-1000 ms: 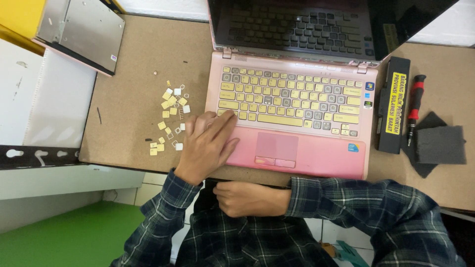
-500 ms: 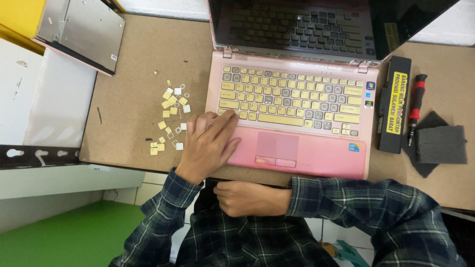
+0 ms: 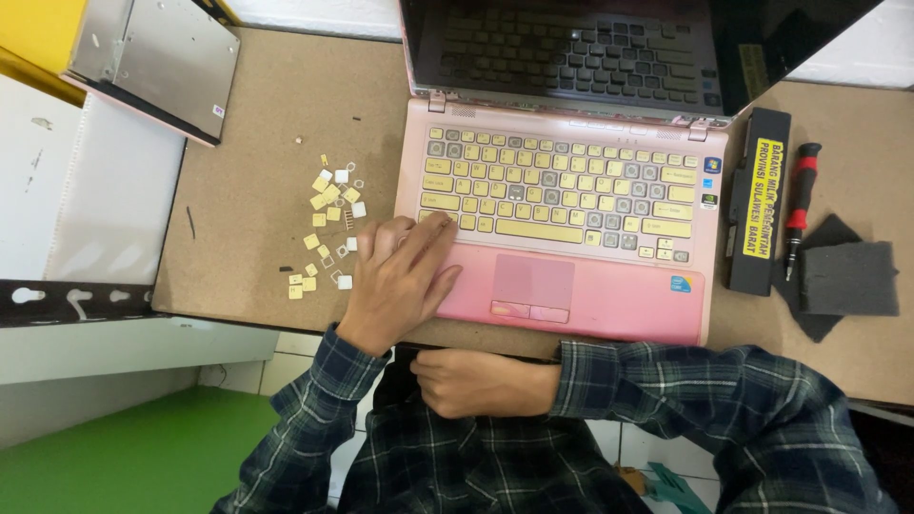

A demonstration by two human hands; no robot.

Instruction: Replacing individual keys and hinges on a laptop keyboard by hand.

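Two bare hands show in the head view. Left hand [image 3: 400, 276] lies palm down on the lower left corner of the pink laptop [image 3: 590, 305], fingers [image 3: 433, 228] loosely spread and extended, tips touching the bottom-left keys of the keyboard [image 3: 562, 195]. It clamps nothing; no key can be seen between the fingers. Right hand [image 3: 476, 381] sits below the desk edge, against the person's body, fingers curled inward. Whether it holds anything cannot be told.

Laptop position: open, on the brown desk [image 3: 267, 162], screen [image 3: 571, 48] dark and tilted back. Keyboard state: most keys carry pale yellow caps; several positions show grey bare sockets with no cap, mainly in the middle and right rows. The touchpad [image 3: 533, 281] lies just right of the left hand.

Loose keycaps [image 3: 328, 233] lie scattered on the desk just left of the laptop, near the left hand. Some are yellow, some white, with small clips among them.

Right of the laptop:
- black battery [image 3: 757, 200] with a yellow label, lying parallel to the laptop edge
- red-and-black screwdriver [image 3: 798, 205], just beside the battery
- dark foam pad [image 3: 847, 281], touching the screwdriver tip area

A grey metal panel [image 3: 157, 57] rests at the upper left corner of the desk
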